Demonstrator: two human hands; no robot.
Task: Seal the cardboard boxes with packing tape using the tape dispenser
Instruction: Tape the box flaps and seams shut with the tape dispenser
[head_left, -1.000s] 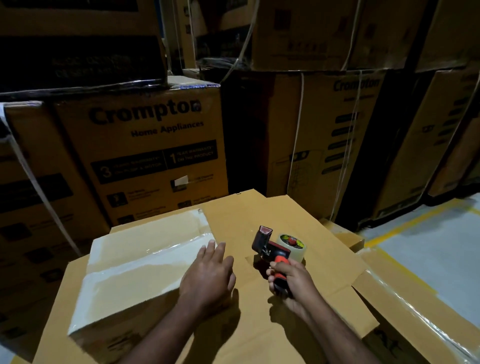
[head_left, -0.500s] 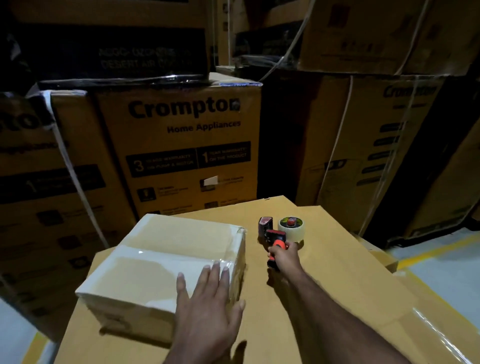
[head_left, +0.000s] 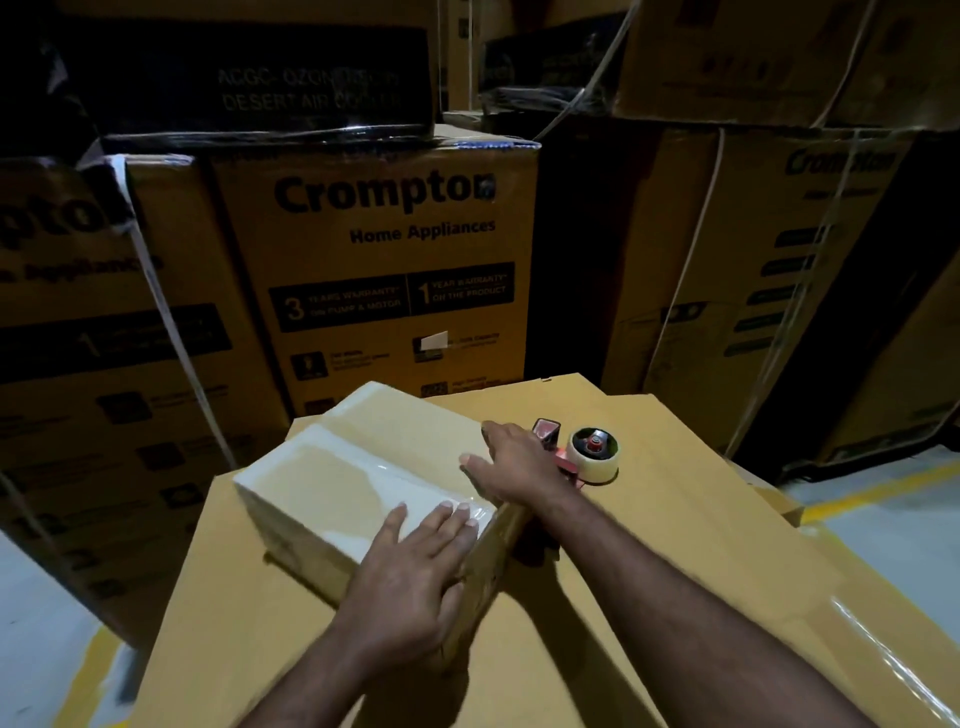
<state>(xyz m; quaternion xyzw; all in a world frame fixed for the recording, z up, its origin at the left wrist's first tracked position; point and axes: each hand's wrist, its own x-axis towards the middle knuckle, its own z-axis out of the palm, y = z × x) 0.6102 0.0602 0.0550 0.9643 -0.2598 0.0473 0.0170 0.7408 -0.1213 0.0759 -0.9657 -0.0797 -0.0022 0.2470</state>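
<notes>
A small cardboard box (head_left: 343, 473) with glossy clear tape over its top lies on a large flat cardboard surface (head_left: 675, 545). My left hand (head_left: 415, 577) presses flat on the box's near corner, fingers straight. Over the box's right edge my right hand (head_left: 511, 462) rests with fingers spread, holding nothing. The red and black tape dispenser (head_left: 584, 452) with its roll of clear tape lies on the cardboard just right of my right hand, partly hidden by it.
Tall stacks of printed Crompton cartons (head_left: 374, 260) strapped with white bands wall in the far and left sides. More cartons (head_left: 753, 260) stand at the right. Grey floor with a yellow line (head_left: 878, 488) shows at right; floor also shows at lower left.
My right hand let go of the tape dispenser, which now lies on the cardboard, and moved left onto the small box. My left hand slid along the box's near side.
</notes>
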